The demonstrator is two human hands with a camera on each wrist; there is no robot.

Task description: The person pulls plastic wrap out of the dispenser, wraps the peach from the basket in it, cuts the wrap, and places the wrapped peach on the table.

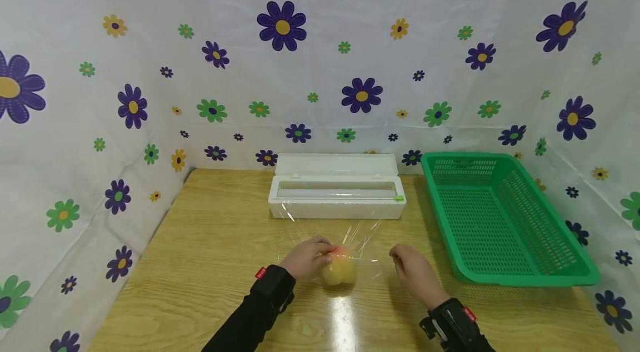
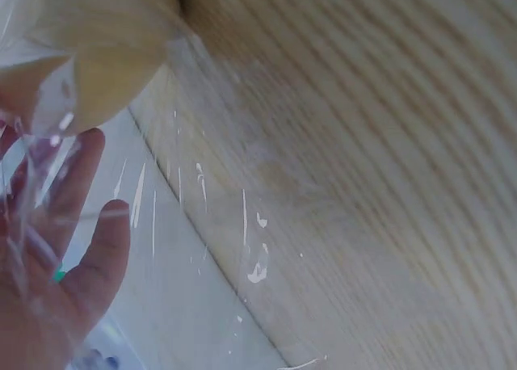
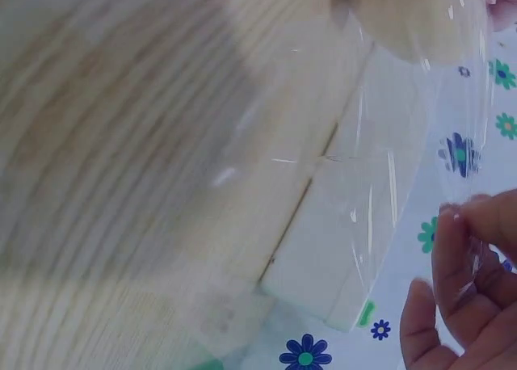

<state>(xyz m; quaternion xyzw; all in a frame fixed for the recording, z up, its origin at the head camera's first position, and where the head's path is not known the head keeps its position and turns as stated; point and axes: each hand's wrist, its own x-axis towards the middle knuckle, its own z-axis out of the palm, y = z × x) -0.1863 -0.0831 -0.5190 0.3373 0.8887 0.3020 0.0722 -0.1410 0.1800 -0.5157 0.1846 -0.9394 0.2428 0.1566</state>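
A yellow and pink fruit (image 1: 340, 270), peach-like, sits on the table under clear plastic wrap (image 1: 369, 260). The wrap stretches from the white dispenser box (image 1: 337, 209) down over the fruit. At the fruit's upper left, my left hand (image 1: 306, 257) pinches the film, its fingertips against the fruit; in the left wrist view the film crosses this hand (image 2: 56, 249), and its lower fingers stick out. To the right of the fruit, apart from it, my right hand (image 1: 414, 274) pinches the film's edge between thumb and forefinger, as the right wrist view also shows (image 3: 468, 273).
The dispenser's lid (image 1: 336, 165) stands raised at the back, with the film roll (image 1: 336, 193) inside and a small green piece (image 1: 398, 197) on its rim. A green plastic basket (image 1: 525, 280) stands on the right. Flower-printed cloth (image 1: 320, 63) surrounds the wooden table (image 1: 200, 263).
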